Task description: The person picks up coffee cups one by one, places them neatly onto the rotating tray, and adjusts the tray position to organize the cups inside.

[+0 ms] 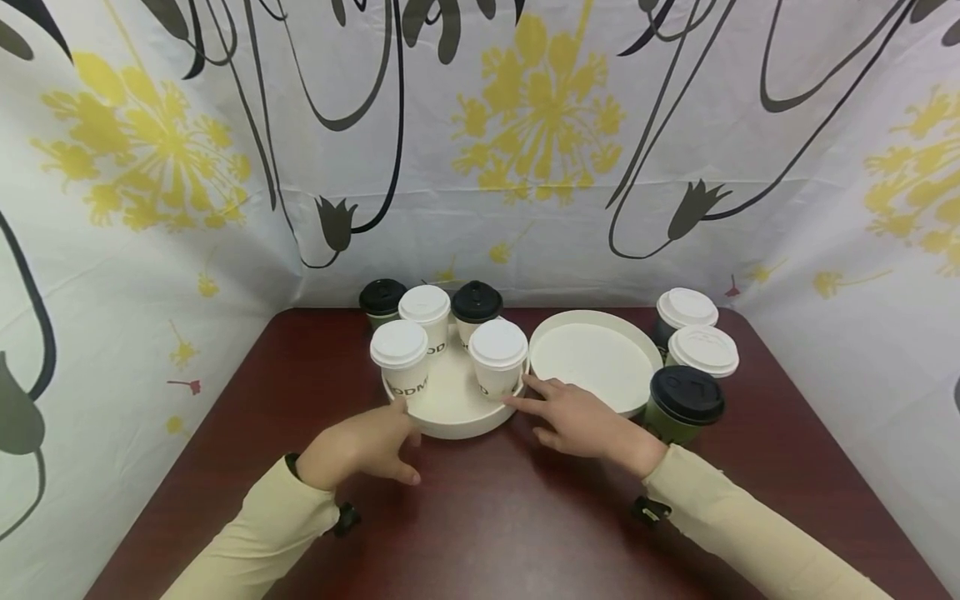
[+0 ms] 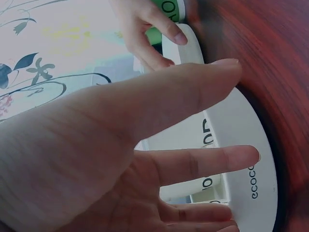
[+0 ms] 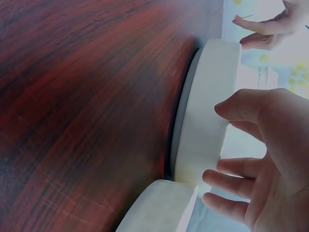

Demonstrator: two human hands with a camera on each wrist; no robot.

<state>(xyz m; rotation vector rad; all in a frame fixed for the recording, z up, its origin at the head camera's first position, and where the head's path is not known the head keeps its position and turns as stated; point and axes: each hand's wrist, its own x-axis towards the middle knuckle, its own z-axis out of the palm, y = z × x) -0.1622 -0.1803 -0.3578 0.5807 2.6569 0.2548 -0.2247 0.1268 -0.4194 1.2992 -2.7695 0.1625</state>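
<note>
A round white tray holds several white paper cups. At its front left is a white-lidded cup, and my left hand hovers beside it, fingertips at the tray's front rim and thumb apart. In the left wrist view, those fingers stretch over the tray wall with nothing gripped. My right hand reaches to the tray's right rim, its fingers extended beside another white-lidded cup. From the right wrist, its spread fingers overlap the tray wall. Behind stand a third white-lidded cup and a black-lidded cup.
A second round white tray sits against the first, with no cups in it. Right of it are a dark cup with white lid, a white-lidded cup and a green black-lidded cup. Another black-lidded cup stands back left.
</note>
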